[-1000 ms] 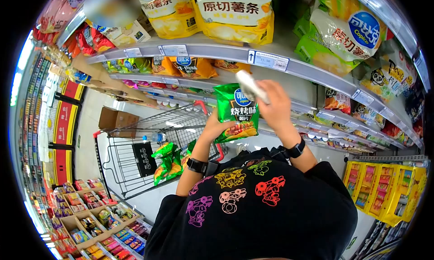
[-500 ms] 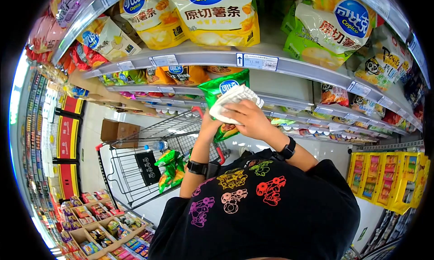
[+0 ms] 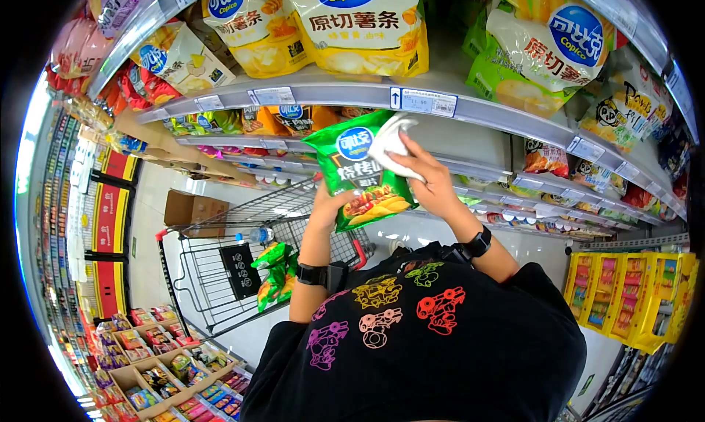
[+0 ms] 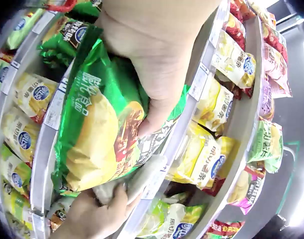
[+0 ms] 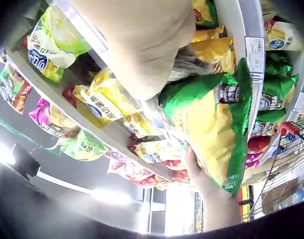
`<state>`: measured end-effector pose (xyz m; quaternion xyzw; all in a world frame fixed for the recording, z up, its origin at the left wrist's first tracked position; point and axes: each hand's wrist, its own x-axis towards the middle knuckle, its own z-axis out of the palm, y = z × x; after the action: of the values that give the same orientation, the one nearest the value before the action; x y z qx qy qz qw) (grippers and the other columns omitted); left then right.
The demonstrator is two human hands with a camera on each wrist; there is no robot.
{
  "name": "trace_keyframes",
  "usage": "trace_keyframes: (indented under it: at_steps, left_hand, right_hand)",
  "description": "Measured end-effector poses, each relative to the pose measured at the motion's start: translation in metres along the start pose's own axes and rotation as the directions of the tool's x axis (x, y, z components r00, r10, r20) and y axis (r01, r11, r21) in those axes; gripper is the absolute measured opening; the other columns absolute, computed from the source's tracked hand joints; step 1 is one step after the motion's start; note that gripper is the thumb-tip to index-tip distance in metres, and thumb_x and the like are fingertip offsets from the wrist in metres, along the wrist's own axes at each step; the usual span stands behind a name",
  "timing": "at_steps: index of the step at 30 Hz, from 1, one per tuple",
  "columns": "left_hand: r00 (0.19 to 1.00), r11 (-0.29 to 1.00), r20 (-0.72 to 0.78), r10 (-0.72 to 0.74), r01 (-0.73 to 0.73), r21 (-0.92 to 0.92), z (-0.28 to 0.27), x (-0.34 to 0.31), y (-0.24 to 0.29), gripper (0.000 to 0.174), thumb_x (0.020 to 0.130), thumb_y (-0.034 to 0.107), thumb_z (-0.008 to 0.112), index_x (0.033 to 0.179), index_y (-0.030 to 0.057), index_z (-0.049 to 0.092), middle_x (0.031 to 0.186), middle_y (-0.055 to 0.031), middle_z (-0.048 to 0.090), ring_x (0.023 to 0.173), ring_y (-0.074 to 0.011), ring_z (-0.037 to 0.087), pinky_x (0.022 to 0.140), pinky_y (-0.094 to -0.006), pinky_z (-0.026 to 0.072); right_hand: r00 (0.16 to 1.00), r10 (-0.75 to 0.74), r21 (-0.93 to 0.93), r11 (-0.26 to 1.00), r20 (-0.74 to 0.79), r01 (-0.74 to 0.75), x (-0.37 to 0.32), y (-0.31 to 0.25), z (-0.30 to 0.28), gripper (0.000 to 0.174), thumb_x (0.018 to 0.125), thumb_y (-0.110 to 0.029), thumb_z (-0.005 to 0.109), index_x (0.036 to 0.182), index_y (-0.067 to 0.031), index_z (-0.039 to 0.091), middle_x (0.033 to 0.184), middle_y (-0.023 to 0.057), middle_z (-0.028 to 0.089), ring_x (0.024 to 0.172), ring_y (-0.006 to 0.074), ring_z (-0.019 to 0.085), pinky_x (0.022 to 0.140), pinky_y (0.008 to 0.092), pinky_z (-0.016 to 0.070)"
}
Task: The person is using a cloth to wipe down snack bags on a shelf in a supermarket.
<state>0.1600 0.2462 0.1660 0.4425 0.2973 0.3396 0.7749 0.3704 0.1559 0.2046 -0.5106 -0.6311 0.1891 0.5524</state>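
A green bag of potato chips (image 3: 373,205) is held up in front of the shelf. My left hand (image 3: 327,211) grips its left side, and in the left wrist view the thumb lies across the printed front. With my right hand (image 3: 432,178) I hold a folded white cloth (image 3: 387,144) against the bag's upper right corner. The left wrist view shows the cloth (image 4: 149,175) along the bag's edge, pinched by the right fingers. Seen from the right wrist, the cloth is mostly covered by the hand.
Below left stands a shopping cart (image 3: 209,275) with green chip bags (image 3: 275,275) and a water bottle (image 3: 258,235) in it. Large snack bags (image 3: 360,26) line the shelf (image 3: 345,92) just above my hands. A cardboard box (image 3: 194,213) sits beyond the cart.
The cloth went from above the bag, down over its front, then to its upper right corner. The bag shifted left and tilted, and its front shows again.
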Motion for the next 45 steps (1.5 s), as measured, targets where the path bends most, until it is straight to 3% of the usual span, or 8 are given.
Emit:
trace_keyframes:
  at_steps: [8, 13, 21, 27, 29, 33, 37, 45]
  left_hand:
    - [0.999, 0.997, 0.025, 0.026, -0.024, -0.075, -0.017, -0.004, 0.021, 0.053, 0.069, 0.004, 0.061, 0.117, -0.0042, 0.042, 0.108, -0.0134, 0.056, 0.096, -0.0223, 0.057, 0.085, -0.0327, 0.0461]
    - [0.994, 0.981, 0.069, -0.082, 0.092, -0.171, -0.019, -0.009, 0.008, 0.057, 0.070, 0.004, 0.060, 0.122, -0.0045, 0.037, 0.114, -0.0143, 0.053, 0.103, -0.0249, 0.053, 0.091, -0.0350, 0.0414]
    - [0.981, 0.953, 0.109, -0.160, 0.182, -0.243, -0.013, -0.010, -0.011, 0.051, 0.073, 0.002, 0.055, 0.121, -0.0040, 0.039, 0.116, -0.0143, 0.052, 0.104, -0.0246, 0.053, 0.092, -0.0357, 0.0421]
    - [0.951, 0.893, 0.152, -0.269, 0.306, -0.331, -0.009, -0.010, -0.010, 0.039, 0.078, 0.004, 0.052, 0.115, -0.0046, 0.042, 0.108, -0.0179, 0.056, 0.092, -0.0263, 0.060, 0.079, -0.0347, 0.0500]
    - [0.942, 0.913, 0.227, -0.247, 0.304, -0.272, -0.032, -0.001, -0.034, 0.017, 0.079, 0.012, 0.055, 0.088, -0.0023, 0.052, 0.073, -0.0140, 0.059, 0.066, -0.0228, 0.062, 0.057, -0.0300, 0.0538]
    - [0.964, 0.949, 0.023, -0.266, 0.266, -0.170, -0.002, -0.011, -0.024, 0.020, 0.081, 0.018, 0.056, 0.077, -0.0012, 0.058, 0.075, -0.0107, 0.061, 0.068, -0.0188, 0.061, 0.066, -0.0266, 0.0509]
    - [0.978, 0.911, 0.108, -0.180, 0.207, -0.357, -0.009, -0.011, -0.030, 0.056, 0.080, 0.001, 0.053, 0.130, 0.0035, 0.028, 0.115, -0.0129, 0.051, 0.096, -0.0213, 0.057, 0.082, -0.0338, 0.0490]
    - [0.999, 0.989, 0.022, -0.049, 0.052, -0.140, -0.016, -0.017, -0.024, 0.066, 0.074, 0.004, 0.064, 0.130, 0.0013, 0.030, 0.116, -0.0109, 0.051, 0.102, -0.0178, 0.052, 0.086, -0.0295, 0.0438]
  right_hand:
    - [0.970, 0.110, 0.444, 0.873, 0.219, -0.199, -0.016, 0.016, -0.004, 0.037, 0.072, 0.007, 0.039, 0.098, -0.0024, 0.064, 0.120, 0.0150, 0.053, 0.119, 0.0279, 0.044, 0.098, 0.0339, 0.0337]
    - [0.813, 0.556, 0.916, 0.211, 0.175, -0.341, -0.017, 0.028, 0.002, 0.041, 0.084, -0.002, 0.040, 0.125, -0.0017, 0.043, 0.126, 0.0144, 0.046, 0.114, 0.0248, 0.047, 0.097, 0.0382, 0.0369]
    - [0.754, 0.458, 0.863, -0.060, 0.470, -0.501, -0.019, 0.030, 0.024, 0.043, 0.093, -0.026, 0.037, 0.131, -0.0058, 0.034, 0.127, 0.0094, 0.045, 0.115, 0.0210, 0.044, 0.099, 0.0372, 0.0335]
    - [0.711, 0.448, 0.807, -0.039, 0.541, -0.590, -0.037, 0.020, 0.035, 0.051, 0.093, -0.039, 0.035, 0.131, -0.0055, 0.034, 0.129, 0.0112, 0.043, 0.116, 0.0227, 0.044, 0.098, 0.0370, 0.0354]
    - [0.723, 0.347, 0.795, -0.138, 0.598, -0.591, -0.046, 0.042, 0.041, 0.052, 0.092, -0.041, 0.035, 0.131, -0.0053, 0.033, 0.129, 0.0117, 0.042, 0.116, 0.0231, 0.044, 0.098, 0.0369, 0.0352]
    - [0.631, 0.512, 0.737, -0.006, 0.583, -0.676, -0.033, 0.039, 0.045, 0.052, 0.091, -0.042, 0.035, 0.121, -0.0014, 0.043, 0.118, 0.0143, 0.052, 0.105, 0.0251, 0.054, 0.090, 0.0366, 0.0443]
    - [0.655, 0.496, 0.726, 0.071, 0.570, -0.684, -0.026, 0.040, 0.046, 0.051, 0.091, -0.039, 0.035, 0.124, -0.0006, 0.041, 0.120, 0.0138, 0.051, 0.106, 0.0247, 0.053, 0.091, 0.0366, 0.0431]
    - [0.679, 0.506, 0.726, 0.142, 0.531, -0.673, -0.035, 0.059, 0.049, 0.055, 0.079, -0.004, 0.057, 0.129, -0.0030, 0.033, 0.120, 0.0111, 0.049, 0.107, 0.0253, 0.050, 0.091, 0.0377, 0.0424]
